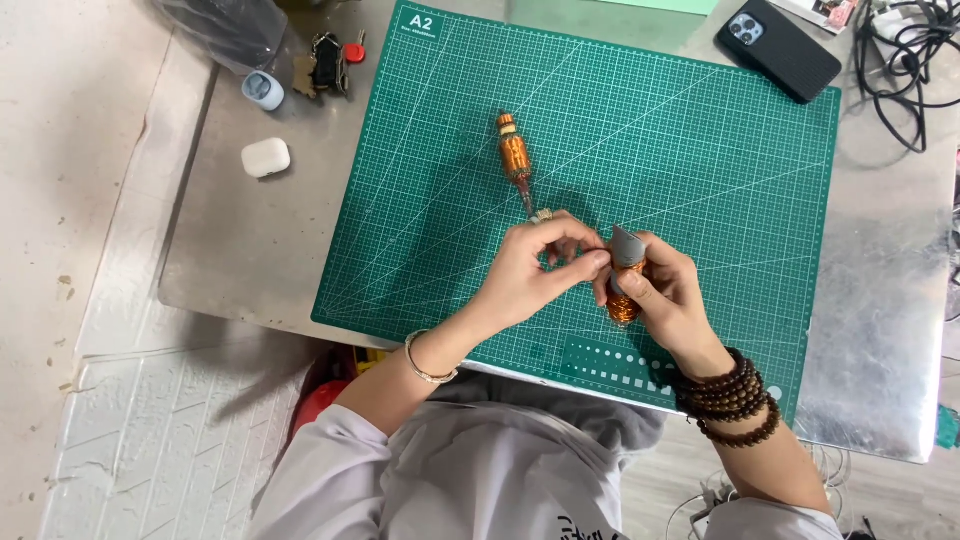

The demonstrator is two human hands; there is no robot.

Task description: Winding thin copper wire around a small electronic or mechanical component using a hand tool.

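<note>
Here, from the head camera, we count two copper-wound coils: one lying loose (514,157) on the green cutting mat (700,150) toward its far edge, and a second coil (624,296) near the mat's near edge, gripped upright in our right hand (665,305). That hand is curled around it, and a grey cone-shaped cap (627,246) sits at the coil's top. Our left hand (535,272) reaches across from the left, wrist bent, with its fingertips (592,262) pinched together right beside the cap; what they pinch is too small to tell. On the metal bench (250,240) we see one dark phone (783,48) at the far edge, one white earbud case (265,157) and one bunch of keys (328,62) by the far left corner.
</note>
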